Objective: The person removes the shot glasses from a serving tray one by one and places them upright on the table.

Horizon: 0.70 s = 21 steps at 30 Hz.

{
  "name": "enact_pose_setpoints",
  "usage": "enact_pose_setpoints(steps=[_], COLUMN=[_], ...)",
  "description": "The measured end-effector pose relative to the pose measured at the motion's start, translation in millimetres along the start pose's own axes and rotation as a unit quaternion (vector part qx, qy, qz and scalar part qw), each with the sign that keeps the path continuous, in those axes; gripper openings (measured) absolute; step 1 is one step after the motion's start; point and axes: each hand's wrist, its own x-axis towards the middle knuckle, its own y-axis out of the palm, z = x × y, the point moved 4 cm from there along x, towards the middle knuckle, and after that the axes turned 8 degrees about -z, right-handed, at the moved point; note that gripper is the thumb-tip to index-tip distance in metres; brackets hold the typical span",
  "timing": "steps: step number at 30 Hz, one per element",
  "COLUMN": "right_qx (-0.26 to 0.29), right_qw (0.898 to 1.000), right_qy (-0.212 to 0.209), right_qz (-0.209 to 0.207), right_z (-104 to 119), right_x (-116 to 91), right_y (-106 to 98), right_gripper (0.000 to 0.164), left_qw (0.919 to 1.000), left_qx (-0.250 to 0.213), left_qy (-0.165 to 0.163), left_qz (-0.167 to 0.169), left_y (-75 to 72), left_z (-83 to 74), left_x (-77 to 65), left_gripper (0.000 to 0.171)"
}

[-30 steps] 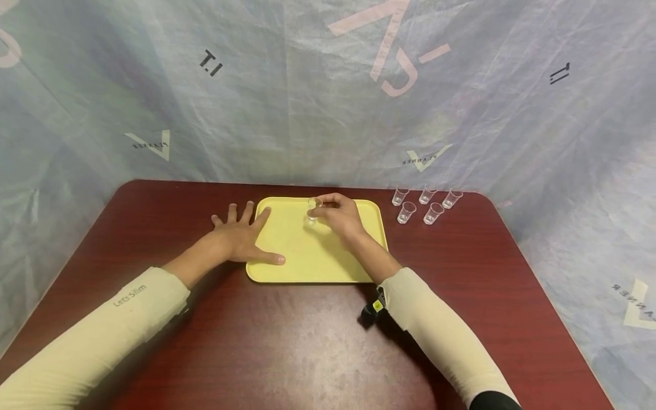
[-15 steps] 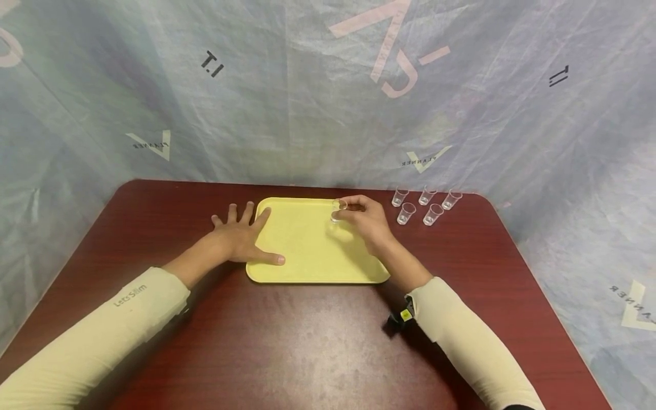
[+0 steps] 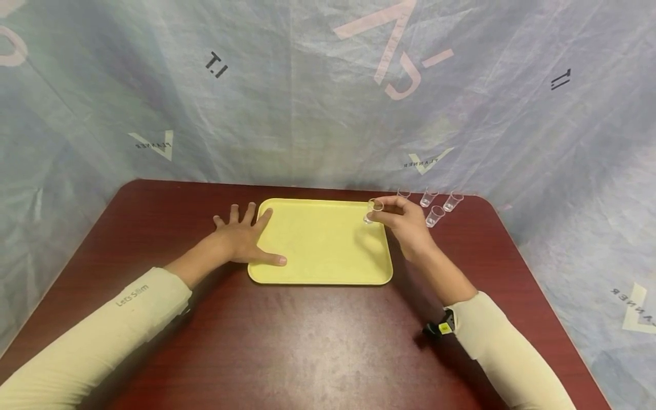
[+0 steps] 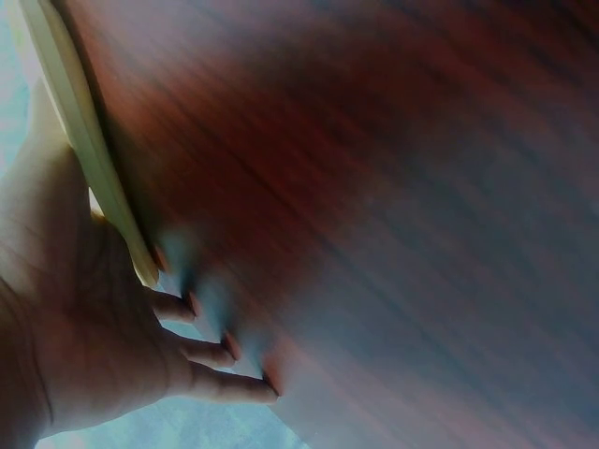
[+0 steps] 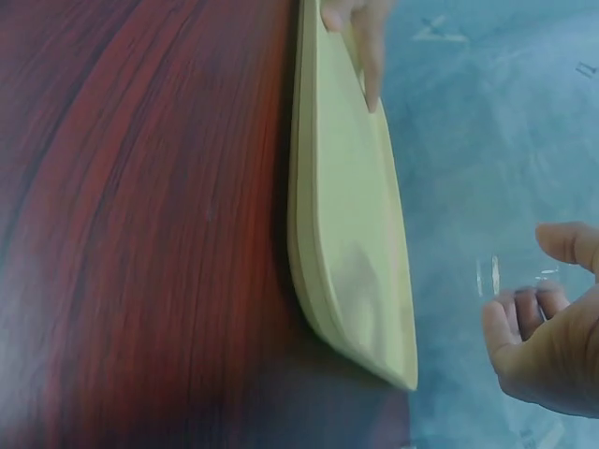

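Note:
A small clear plastic cup (image 3: 374, 208) is pinched between the thumb and fingers of my right hand (image 3: 410, 228), upright over the right end of the yellow tray (image 3: 318, 245). In the right wrist view the transparent cup (image 5: 494, 274) barely shows beside the curled right fingers. My left hand (image 3: 241, 239) lies spread across the tray's left edge, thumb and index finger over the rim and the other fingers beyond it. The left wrist view shows that left hand (image 4: 103, 337) with straight fingers reaching past the tray edge (image 4: 89, 140) to the table.
More clear cups (image 3: 435, 216) stand at the table's back right corner, behind and beside my right hand, which hides part of the group. The dark red table (image 3: 307, 341) meets a grey printed sheet (image 3: 287, 114) at the back and sides.
My right hand has moved rightward with the cup, from the tray's back middle to its right end near the other cups. The left hand and tray have stayed put.

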Motion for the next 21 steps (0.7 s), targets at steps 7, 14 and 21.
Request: enact_pose_setpoints(steps=[7, 14, 21], right_qx=[-0.007, -0.001, -0.021], right_qw=[1.0, 1.0, 0.999], right_qy=[-0.005, -0.005, -0.005], right_qz=[-0.005, -0.019, -0.032], right_z=[3, 3, 5], right_x=[-7, -13, -18], right_y=[-27, -50, -71], right_gripper=[0.042, 0.035, 0.036], left_qw=[1.0, 1.0, 1.0], left_qx=[-0.003, -0.004, -0.004], left_qy=[0.0, 0.0, 0.0], left_qz=[-0.003, -0.001, -0.001], left_y=[-0.7, 0.4, -0.1], left_z=[-0.4, -0.8, -0.9], left_x=[-1.5, -1.7, -1.5], left_gripper=[0.148, 0.148, 0.148])
